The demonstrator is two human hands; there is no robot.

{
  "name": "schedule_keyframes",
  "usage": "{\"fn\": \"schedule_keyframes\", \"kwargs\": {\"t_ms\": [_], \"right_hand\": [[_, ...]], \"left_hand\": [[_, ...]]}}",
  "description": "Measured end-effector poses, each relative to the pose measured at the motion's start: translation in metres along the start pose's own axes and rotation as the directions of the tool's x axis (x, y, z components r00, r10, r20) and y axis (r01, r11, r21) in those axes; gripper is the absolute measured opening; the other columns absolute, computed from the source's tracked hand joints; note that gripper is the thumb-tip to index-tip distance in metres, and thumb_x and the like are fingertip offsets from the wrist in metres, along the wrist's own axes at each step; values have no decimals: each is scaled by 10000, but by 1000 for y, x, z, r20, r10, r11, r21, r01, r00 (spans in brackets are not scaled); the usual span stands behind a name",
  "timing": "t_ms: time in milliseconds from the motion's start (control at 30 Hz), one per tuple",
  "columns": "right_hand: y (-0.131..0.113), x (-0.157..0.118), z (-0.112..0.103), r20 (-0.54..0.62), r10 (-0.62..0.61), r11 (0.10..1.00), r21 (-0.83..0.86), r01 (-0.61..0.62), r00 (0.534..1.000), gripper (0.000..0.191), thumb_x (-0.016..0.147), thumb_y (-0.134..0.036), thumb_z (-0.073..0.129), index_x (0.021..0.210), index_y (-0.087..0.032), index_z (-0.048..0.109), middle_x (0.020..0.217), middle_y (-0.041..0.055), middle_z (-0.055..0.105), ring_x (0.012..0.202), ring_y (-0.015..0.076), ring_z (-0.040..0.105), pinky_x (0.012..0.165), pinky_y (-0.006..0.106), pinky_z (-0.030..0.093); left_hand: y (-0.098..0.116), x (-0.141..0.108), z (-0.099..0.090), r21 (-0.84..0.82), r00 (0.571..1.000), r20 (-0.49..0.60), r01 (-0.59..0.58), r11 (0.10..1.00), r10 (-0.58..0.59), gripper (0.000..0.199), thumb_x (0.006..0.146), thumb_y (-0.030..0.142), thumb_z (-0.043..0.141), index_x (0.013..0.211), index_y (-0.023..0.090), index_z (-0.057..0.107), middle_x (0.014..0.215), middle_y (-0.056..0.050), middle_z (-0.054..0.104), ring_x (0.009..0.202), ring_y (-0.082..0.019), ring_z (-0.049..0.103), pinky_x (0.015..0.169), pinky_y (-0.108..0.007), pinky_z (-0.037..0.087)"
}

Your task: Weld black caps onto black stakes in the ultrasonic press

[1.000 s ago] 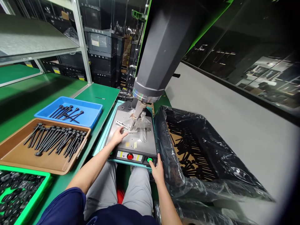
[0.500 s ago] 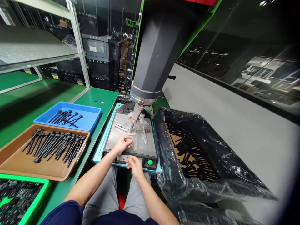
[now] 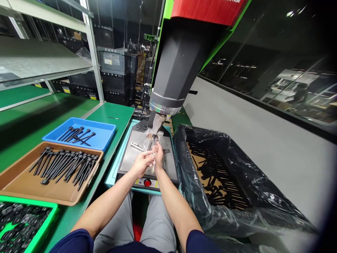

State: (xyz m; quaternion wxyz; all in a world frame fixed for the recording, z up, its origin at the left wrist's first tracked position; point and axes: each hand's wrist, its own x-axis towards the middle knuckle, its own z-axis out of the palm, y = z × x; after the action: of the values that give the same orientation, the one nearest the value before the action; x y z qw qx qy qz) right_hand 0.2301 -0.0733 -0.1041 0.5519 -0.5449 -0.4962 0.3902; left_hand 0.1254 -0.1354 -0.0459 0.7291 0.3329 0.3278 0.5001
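Note:
Both my hands are together over the metal plate (image 3: 129, 154) of the press machine, just below its angled head tip (image 3: 158, 123). My left hand (image 3: 143, 164) has its thumb and fingers pinched together; a thin whitish strip shows by them, and what they hold is too small to make out. Close beside it, my right hand (image 3: 158, 154) reaches up toward the fixture under the tip, fingers closed. A small dark part (image 3: 154, 137) sits at the fingertips, under the tip; whether the hand grips it I cannot tell. Clear plastic film surrounds the fixture.
At left, a brown tray (image 3: 34, 193) and a blue tray (image 3: 104, 131) hold black stemmed parts; a green tray (image 3: 54, 211) holds black round parts. A black-lined bin (image 3: 244, 165) with similar stemmed parts stands at right. A red button (image 3: 147, 182) is on the machine's front.
My right hand has moved up and forward from the front edge to the fixture. My left hand has stayed close by, now pinched beside it. The red button now shows; the green one is covered.

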Motion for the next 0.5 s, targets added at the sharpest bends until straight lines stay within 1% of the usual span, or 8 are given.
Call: {"fn": "schedule_keyframes", "kwargs": {"t_ms": [33, 100, 133, 167, 233, 367, 433, 500], "right_hand": [[-4, 6, -5, -105, -60, 997, -55, 55, 993, 428, 862, -449, 417, 1164, -184, 565, 1131, 102, 581, 1087, 232, 521, 947, 376, 420], [-10, 15, -12, -291, -222, 966, -194, 170, 931, 405, 849, -411, 456, 1134, -160, 595, 1204, 133, 540, 1146, 240, 495, 996, 374, 396], [-13, 19, -13, -337, -302, 939, -267, 217, 892, 401, 851, -399, 463, 1128, -147, 608, 1221, 149, 529, 1167, 243, 487, 1010, 374, 389], [-15, 23, -15, -347, -363, 912, -324, 252, 865, 405, 861, -392, 459, 1136, -138, 614, 1232, 160, 526, 1186, 246, 479, 1024, 376, 381], [-20, 33, -16, -294, -409, 880, -379, 287, 864, 426, 872, -389, 460, 1177, -132, 610, 1249, 165, 534, 1215, 248, 468, 1058, 387, 353], [-25, 53, -18, -144, -335, 885, -386, 259, 931, 432, 821, -391, 553, 1170, -152, 642, 1250, 147, 576, 1205, 268, 498, 1075, 411, 339], [-27, 59, -18, -120, -296, 900, -369, 234, 948, 387, 798, -384, 577, 1111, -180, 678, 1200, 119, 619, 1155, 265, 536, 1045, 404, 371], [-29, 62, -17, -114, -294, 905, -351, 239, 949, 324, 789, -371, 575, 1029, -199, 706, 1140, 96, 652, 1094, 254, 568, 1008, 387, 403]], "left_hand": [[0, 0, -1, -13, 1000, -7, 6, 1000, -6, 491, 602, 297, 832, 1020, 121, 645, 698, -12, 630, 562, -98, 588, 481, -195, 366], [-1, 1, -2, -26, 1000, -21, 15, 1000, -15, 526, 588, 284, 837, 1049, 123, 642, 693, -5, 624, 562, -95, 584, 477, -190, 358], [-1, 2, -2, -28, 1000, -27, 14, 1000, -15, 540, 586, 275, 837, 1065, 122, 639, 687, -1, 621, 561, -93, 581, 476, -188, 355], [-2, 3, -3, -27, 999, -30, 10, 1000, -11, 556, 586, 270, 836, 1083, 121, 635, 684, 2, 618, 560, -90, 579, 477, -188, 353], [-2, 5, -3, -22, 1000, -30, -2, 1000, 1, 581, 589, 272, 834, 1110, 121, 626, 683, 7, 615, 560, -88, 581, 480, -185, 357], [1, 8, -4, -21, 999, -36, -20, 1000, 19, 594, 587, 293, 838, 1116, 127, 622, 673, 14, 607, 555, -87, 590, 486, -177, 386], [4, 9, -6, -19, 999, -44, -26, 999, 25, 583, 592, 294, 836, 1109, 124, 626, 674, 10, 606, 553, -85, 593, 485, -172, 395], [6, 9, -7, -21, 998, -54, -27, 999, 26, 581, 596, 286, 834, 1113, 124, 625, 678, 10, 606, 555, -86, 599, 484, -169, 399]]}}
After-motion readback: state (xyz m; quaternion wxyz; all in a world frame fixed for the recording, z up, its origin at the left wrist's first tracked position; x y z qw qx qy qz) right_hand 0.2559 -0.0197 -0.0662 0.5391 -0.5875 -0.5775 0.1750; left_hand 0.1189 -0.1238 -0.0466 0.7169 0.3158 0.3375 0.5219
